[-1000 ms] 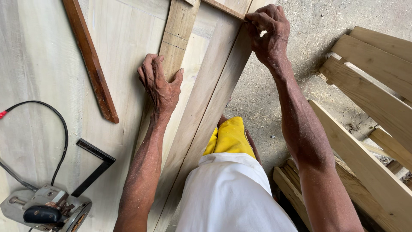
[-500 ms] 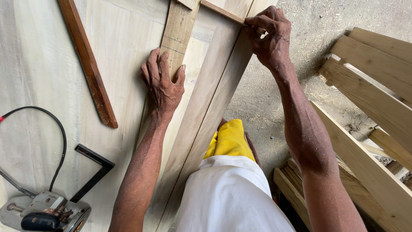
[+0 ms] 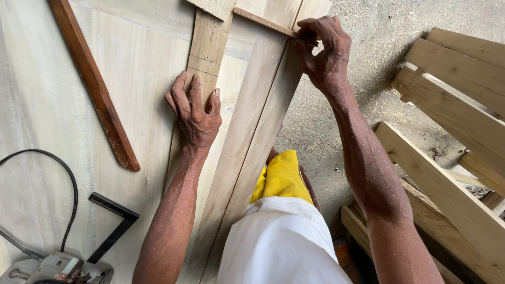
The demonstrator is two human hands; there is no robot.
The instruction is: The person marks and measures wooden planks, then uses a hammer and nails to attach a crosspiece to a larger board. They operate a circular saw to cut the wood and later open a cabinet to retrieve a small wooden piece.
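Slid slightly lower on the narrow board, left hand pressed flat, fingers spread; right hand pinching thin strip at upper centre above long plank.

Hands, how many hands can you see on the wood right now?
2: the left hand lies flat on a narrow plank; the right hand pinches a thin strip at the long boards' top.

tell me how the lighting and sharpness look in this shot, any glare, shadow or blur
Head view: soft, even daylight with no glare; the left hand on the pale wooden board and the right hand pinching the thin wooden strip are sharp; faint shadows lie under the hands; the grey power saw is cut off by the bottom edge.
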